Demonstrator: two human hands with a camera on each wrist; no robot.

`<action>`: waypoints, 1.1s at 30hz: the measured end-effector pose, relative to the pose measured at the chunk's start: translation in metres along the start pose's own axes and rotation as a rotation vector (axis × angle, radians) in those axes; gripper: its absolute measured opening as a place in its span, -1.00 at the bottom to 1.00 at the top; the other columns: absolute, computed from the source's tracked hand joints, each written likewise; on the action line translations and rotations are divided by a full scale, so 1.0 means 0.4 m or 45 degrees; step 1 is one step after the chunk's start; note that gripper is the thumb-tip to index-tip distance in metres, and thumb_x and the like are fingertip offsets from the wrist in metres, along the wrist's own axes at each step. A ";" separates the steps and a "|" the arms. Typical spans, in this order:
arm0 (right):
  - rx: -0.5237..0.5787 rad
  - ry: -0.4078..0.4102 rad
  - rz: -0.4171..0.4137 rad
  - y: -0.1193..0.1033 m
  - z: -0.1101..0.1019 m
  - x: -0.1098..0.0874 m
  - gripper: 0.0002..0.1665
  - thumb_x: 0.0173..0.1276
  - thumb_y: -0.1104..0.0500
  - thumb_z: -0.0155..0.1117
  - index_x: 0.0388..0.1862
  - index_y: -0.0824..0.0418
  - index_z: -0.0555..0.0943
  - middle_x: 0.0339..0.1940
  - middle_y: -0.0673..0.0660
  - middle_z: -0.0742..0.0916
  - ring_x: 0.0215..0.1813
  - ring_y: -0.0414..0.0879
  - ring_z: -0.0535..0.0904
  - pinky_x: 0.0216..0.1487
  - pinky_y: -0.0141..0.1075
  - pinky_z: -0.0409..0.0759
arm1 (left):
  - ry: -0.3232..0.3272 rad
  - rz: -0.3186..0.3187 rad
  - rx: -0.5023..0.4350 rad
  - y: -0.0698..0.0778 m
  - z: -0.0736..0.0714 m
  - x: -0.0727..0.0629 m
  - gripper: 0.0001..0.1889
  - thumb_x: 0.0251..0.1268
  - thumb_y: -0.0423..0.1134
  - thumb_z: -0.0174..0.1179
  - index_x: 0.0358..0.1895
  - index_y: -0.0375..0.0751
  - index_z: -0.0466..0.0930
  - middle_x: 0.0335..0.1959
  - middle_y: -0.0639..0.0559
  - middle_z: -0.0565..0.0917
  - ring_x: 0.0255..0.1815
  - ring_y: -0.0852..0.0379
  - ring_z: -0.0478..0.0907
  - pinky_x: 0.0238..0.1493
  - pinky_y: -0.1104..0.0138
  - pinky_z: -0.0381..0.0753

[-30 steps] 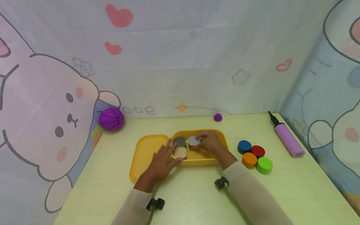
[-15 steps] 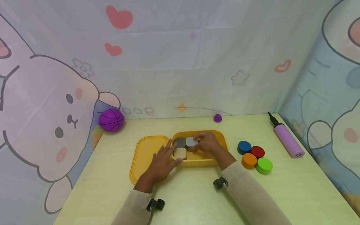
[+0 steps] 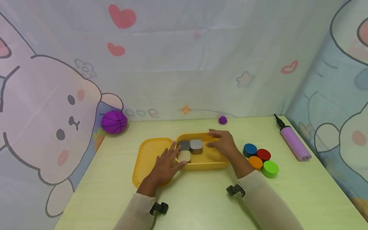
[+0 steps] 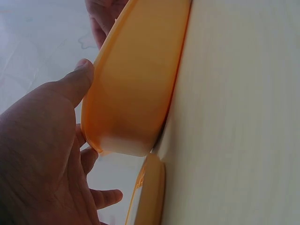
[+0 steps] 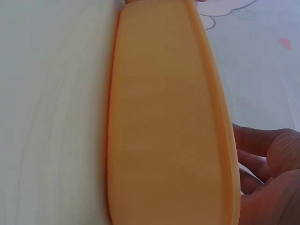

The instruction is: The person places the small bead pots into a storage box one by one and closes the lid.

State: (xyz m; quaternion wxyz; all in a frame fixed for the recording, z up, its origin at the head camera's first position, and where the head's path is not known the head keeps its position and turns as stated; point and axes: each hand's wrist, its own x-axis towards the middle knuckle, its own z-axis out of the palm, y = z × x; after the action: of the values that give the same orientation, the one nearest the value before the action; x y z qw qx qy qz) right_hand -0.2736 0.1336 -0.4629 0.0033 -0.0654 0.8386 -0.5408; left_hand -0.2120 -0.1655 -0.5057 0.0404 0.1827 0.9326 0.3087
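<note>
A yellow rectangular box sits on the table, its long wall filling much of both wrist views. Inside, at the left end, are a dark grey block, a light grey block beside it and a cream block in front of the dark one. My left hand lies at the box's left end with fingers spread, the thumb touching the front rim. Over the right part of the box hovers my right hand, fingers apart and holding nothing. A yellow lid lies left of the box, partly under the left hand.
To the right stand blue, red, orange and green round pieces. A purple pump lies at the right edge. At the back are a purple ball and a small purple piece.
My right hand slid the light grey block left against the dark grey one, let go of it and drew back to the right. The left hand has stayed in place.
</note>
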 end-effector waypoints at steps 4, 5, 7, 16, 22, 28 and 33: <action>-0.011 0.049 -0.073 0.017 -0.022 -0.016 -0.43 0.42 0.37 0.54 0.40 0.39 0.68 0.64 0.22 0.57 0.57 0.30 0.57 0.42 0.07 0.66 | 0.009 0.006 0.004 -0.006 0.001 -0.002 -0.13 0.66 0.38 0.04 0.83 0.19 -0.01 0.88 0.18 -0.21 0.86 -0.40 -0.15 0.61 -0.64 -0.23; -0.012 0.052 -0.087 0.020 -0.029 -0.020 -0.43 0.44 0.37 0.53 0.41 0.39 0.67 0.65 0.22 0.56 0.58 0.30 0.56 0.42 0.07 0.66 | 0.009 0.005 0.002 -0.007 0.001 -0.002 -0.13 0.66 0.38 0.04 0.83 0.20 -0.01 0.88 0.18 -0.21 0.86 -0.39 -0.15 0.61 -0.64 -0.23; -0.008 0.069 -0.106 0.028 -0.042 -0.027 -0.44 0.44 0.37 0.52 0.41 0.38 0.68 0.65 0.21 0.56 0.59 0.29 0.55 0.42 0.08 0.65 | 0.000 -0.002 0.004 -0.009 0.001 -0.001 -0.14 0.66 0.40 0.02 0.84 0.23 -0.04 0.88 0.21 -0.23 0.87 -0.37 -0.16 0.62 -0.62 -0.23; 0.071 0.141 -0.209 0.045 -0.114 -0.073 -0.50 0.48 0.38 0.48 0.36 0.47 0.67 0.62 0.26 0.58 0.59 0.32 0.54 0.36 -0.13 0.65 | -0.002 0.001 -0.025 -0.008 0.000 -0.001 -0.13 0.65 0.40 0.03 0.83 0.22 -0.02 0.87 0.25 -0.22 0.87 -0.36 -0.16 0.62 -0.62 -0.26; 0.005 0.212 -0.169 0.055 -0.159 -0.091 -0.54 0.53 0.26 0.49 0.34 0.40 0.71 0.61 0.19 0.61 0.58 0.25 0.57 0.28 -0.36 0.65 | 0.006 0.005 -0.023 -0.006 0.000 0.001 -0.13 0.66 0.38 0.04 0.83 0.18 0.00 0.87 0.23 -0.20 0.87 -0.37 -0.15 0.61 -0.64 -0.25; -0.105 0.274 -0.184 0.084 -0.185 -0.105 -0.57 0.54 0.21 0.49 0.30 0.37 0.74 0.57 0.20 0.65 0.61 0.23 0.54 0.41 -0.02 0.64 | 0.003 -0.002 -0.025 -0.003 -0.001 -0.003 -0.14 0.67 0.38 0.03 0.83 0.20 -0.01 0.87 0.24 -0.22 0.87 -0.37 -0.16 0.62 -0.63 -0.25; -0.163 0.306 -0.180 0.113 -0.211 -0.123 -0.56 0.55 0.18 0.49 0.30 0.37 0.74 0.54 0.25 0.67 0.64 0.26 0.48 0.52 0.21 0.56 | 0.001 0.004 -0.018 -0.007 0.002 -0.001 -0.14 0.67 0.38 0.03 0.84 0.21 -0.02 0.87 0.26 -0.23 0.87 -0.37 -0.16 0.61 -0.63 -0.25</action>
State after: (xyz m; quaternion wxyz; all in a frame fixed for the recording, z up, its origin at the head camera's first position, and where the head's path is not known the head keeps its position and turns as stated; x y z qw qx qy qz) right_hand -0.2363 0.2343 -0.4721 -0.1392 -0.0591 0.8591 -0.4890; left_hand -0.2123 -0.1671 -0.5080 0.0408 0.1837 0.9301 0.3156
